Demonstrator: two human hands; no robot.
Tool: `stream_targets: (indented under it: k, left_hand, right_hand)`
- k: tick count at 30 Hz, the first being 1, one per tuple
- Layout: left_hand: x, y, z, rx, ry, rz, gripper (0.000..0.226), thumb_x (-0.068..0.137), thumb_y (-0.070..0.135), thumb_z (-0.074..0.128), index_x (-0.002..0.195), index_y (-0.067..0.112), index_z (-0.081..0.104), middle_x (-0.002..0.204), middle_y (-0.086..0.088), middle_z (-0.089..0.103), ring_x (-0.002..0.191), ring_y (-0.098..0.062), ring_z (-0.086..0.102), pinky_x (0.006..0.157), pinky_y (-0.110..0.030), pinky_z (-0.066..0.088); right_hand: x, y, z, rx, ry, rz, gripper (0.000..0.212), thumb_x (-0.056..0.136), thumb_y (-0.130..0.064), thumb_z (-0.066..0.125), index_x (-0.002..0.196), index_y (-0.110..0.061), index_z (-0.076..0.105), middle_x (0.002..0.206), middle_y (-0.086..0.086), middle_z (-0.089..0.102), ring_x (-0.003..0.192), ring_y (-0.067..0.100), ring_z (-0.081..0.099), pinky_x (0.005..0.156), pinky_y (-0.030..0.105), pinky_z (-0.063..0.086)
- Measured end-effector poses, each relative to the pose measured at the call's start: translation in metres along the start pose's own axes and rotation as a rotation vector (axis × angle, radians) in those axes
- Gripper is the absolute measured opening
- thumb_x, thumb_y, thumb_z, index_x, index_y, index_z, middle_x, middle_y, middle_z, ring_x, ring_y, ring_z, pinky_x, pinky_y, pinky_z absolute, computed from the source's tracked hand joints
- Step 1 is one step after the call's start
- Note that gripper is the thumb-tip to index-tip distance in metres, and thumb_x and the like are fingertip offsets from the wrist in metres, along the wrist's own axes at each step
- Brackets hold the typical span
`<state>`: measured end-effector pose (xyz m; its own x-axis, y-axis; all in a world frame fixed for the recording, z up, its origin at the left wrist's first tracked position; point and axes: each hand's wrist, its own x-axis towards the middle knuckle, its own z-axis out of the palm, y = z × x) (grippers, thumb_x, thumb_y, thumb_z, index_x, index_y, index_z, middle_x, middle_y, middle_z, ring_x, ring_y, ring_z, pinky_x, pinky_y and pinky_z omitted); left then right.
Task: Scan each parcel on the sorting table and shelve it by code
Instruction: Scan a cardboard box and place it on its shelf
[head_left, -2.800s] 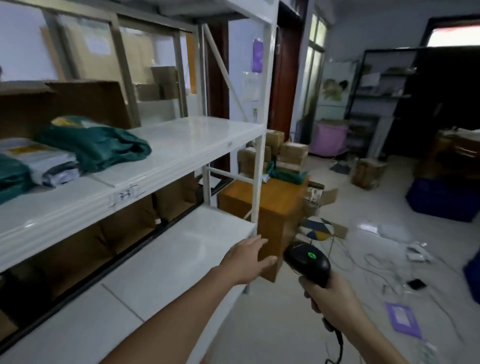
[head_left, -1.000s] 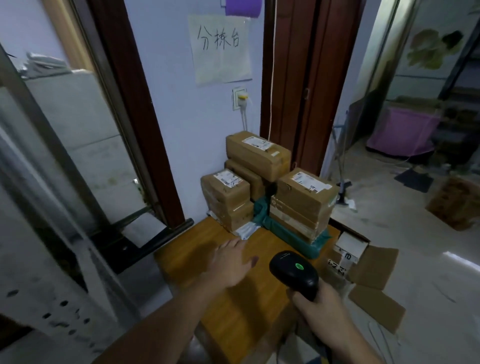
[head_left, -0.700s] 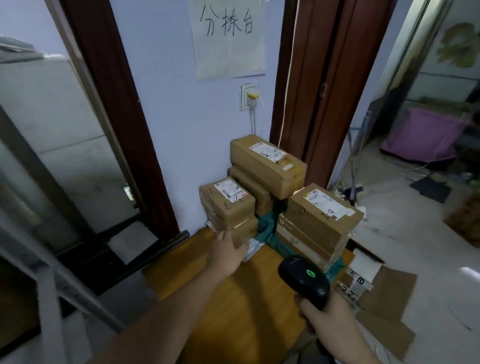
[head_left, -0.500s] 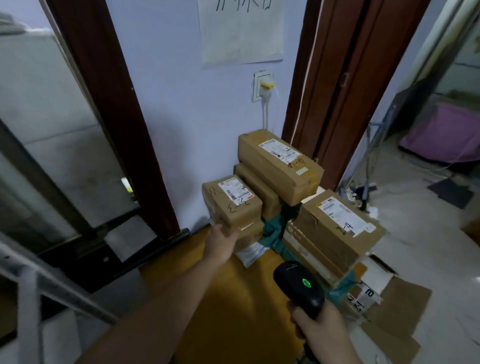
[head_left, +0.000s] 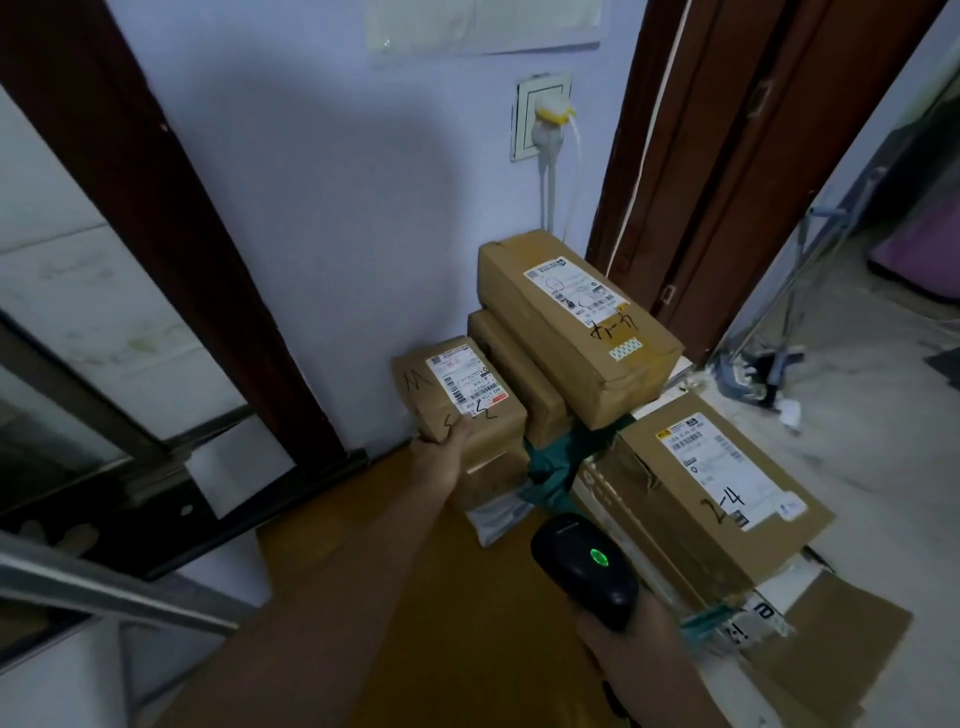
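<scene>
Several brown cardboard parcels with white labels are stacked at the far end of the wooden sorting table (head_left: 415, 597). My left hand (head_left: 441, 452) grips the near corner of the small left parcel (head_left: 457, 395), thumb on its top. A long parcel (head_left: 576, 327) lies on top of the stack. At the right sits a large parcel (head_left: 711, 488) marked 2-4. My right hand (head_left: 623, 644) holds the black barcode scanner (head_left: 584, 566), green light on, in front of the large parcel.
A green bag (head_left: 561, 457) and a white poly mailer (head_left: 493, 514) lie under the boxes. The wall with a socket (head_left: 543, 117) stands behind, a dark door frame (head_left: 691, 171) to the right, a metal shelf rail (head_left: 104, 587) at lower left.
My view has closed in on the parcel stack. My left hand reached forward from the tabletop and took hold of the small left parcel. The scanner stays raised in my right hand.
</scene>
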<state>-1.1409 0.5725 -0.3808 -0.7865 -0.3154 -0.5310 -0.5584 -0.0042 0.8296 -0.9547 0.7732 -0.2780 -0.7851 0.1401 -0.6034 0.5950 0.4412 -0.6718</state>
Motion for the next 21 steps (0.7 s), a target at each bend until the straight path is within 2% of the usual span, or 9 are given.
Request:
stream_targets:
  k: [2,5,8,10,13,16,19,21]
  left_hand:
    - [-0.005,-0.007,-0.002,0.002,-0.013,0.052,0.102,0.091,0.055,0.073,0.161,0.005,0.017,0.157,-0.012,0.045,0.139,-0.03,0.049,0.1,-0.032,0.035]
    - [-0.015,-0.02,-0.002,-0.018,-0.062,0.088,0.105,0.092,0.047,0.075,0.163,0.008,0.008,0.16,-0.011,0.041,0.14,-0.029,0.048,0.104,-0.03,0.038]
    - [-0.019,-0.031,0.001,-0.064,-0.085,0.107,0.107,0.089,0.038,0.081,0.161,0.009,0.008,0.159,-0.013,0.039,0.135,-0.026,0.05,0.106,-0.033,0.043]
    - [-0.022,-0.036,0.0,-0.089,-0.101,0.134,0.12,0.078,0.048,0.088,0.161,0.011,0.009,0.159,-0.013,0.039,0.136,-0.027,0.05,0.109,-0.039,0.047]
    - [-0.029,-0.047,-0.009,-0.053,-0.044,0.182,0.14,0.055,0.076,0.084,0.16,0.016,0.014,0.158,-0.009,0.042,0.137,-0.028,0.052,0.112,-0.049,0.05]
    - [-0.051,-0.06,-0.02,-0.006,-0.018,0.278,0.13,0.063,0.079,0.08,0.16,0.022,0.014,0.159,-0.005,0.041,0.138,-0.024,0.051,0.112,-0.05,0.05]
    - [-0.072,-0.075,-0.031,0.047,-0.038,0.382,0.118,0.069,0.078,0.078,0.157,0.03,0.017,0.155,0.002,0.045,0.135,-0.016,0.055,0.107,-0.043,0.054]
    - [-0.083,-0.082,-0.036,0.078,-0.041,0.42,0.107,0.072,0.076,0.077,0.154,0.038,0.02,0.151,0.005,0.047,0.131,-0.013,0.057,0.102,-0.038,0.056]
  right_hand:
    - [0.0,-0.001,-0.002,0.018,0.004,-0.043,0.016,0.085,-0.017,0.072,0.08,-0.021,0.058,0.062,-0.001,0.059,0.053,0.012,0.055,0.049,0.019,0.039]
    - [0.0,-0.007,-0.002,0.034,-0.031,-0.058,0.023,0.087,-0.016,0.072,0.074,-0.019,0.053,0.053,-0.003,0.049,0.038,0.004,0.045,0.04,0.012,0.034]
    - [0.001,-0.01,-0.001,0.053,-0.038,-0.074,0.02,0.087,-0.016,0.071,0.077,-0.022,0.055,0.053,-0.004,0.05,0.038,0.004,0.045,0.042,0.014,0.035]
    - [-0.001,-0.009,-0.001,0.069,-0.036,-0.077,0.015,0.086,-0.017,0.071,0.081,-0.019,0.057,0.055,-0.003,0.052,0.043,0.008,0.047,0.047,0.019,0.038]
    - [-0.005,-0.006,0.0,0.106,0.03,-0.112,0.019,0.088,-0.017,0.071,0.076,-0.017,0.055,0.05,-0.003,0.048,0.04,0.007,0.044,0.043,0.017,0.035]
    - [-0.013,-0.007,0.0,0.153,0.081,-0.168,0.016,0.088,-0.014,0.07,0.08,-0.015,0.057,0.052,0.0,0.049,0.043,0.012,0.044,0.043,0.02,0.035]
    - [-0.019,-0.009,0.002,0.14,0.078,-0.23,0.025,0.089,-0.012,0.068,0.07,-0.013,0.052,0.039,-0.01,0.044,0.034,0.002,0.04,0.037,0.012,0.031]
    - [-0.023,-0.011,0.005,0.107,0.074,-0.256,0.031,0.09,-0.014,0.067,0.066,-0.014,0.049,0.035,-0.013,0.043,0.032,0.002,0.041,0.035,0.009,0.029]
